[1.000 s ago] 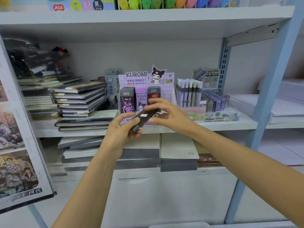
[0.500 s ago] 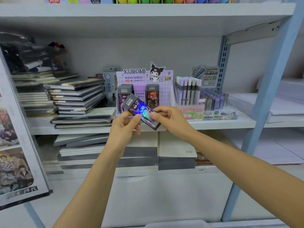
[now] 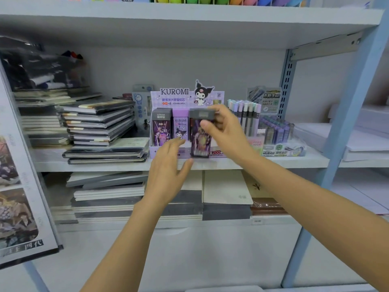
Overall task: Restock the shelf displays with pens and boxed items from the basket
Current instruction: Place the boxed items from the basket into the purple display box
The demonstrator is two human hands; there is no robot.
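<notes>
A dark box (image 3: 200, 142) at the Kuromi display (image 3: 174, 95)
Right hand (image 3: 227, 131) pinches it upright; left hand (image 3: 168, 171) is spread, holding nothing.

A slim dark cardboard box (image 3: 199, 142) with purple-gold artwork stands upright. The right hand (image 3: 228, 131) pinches its upper half.

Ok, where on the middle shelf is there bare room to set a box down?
Bare shelf between the lead refill tray and the blue post; a smaller patch left of the notebook stack. Around the Kuromi display it is packed.
</notes>
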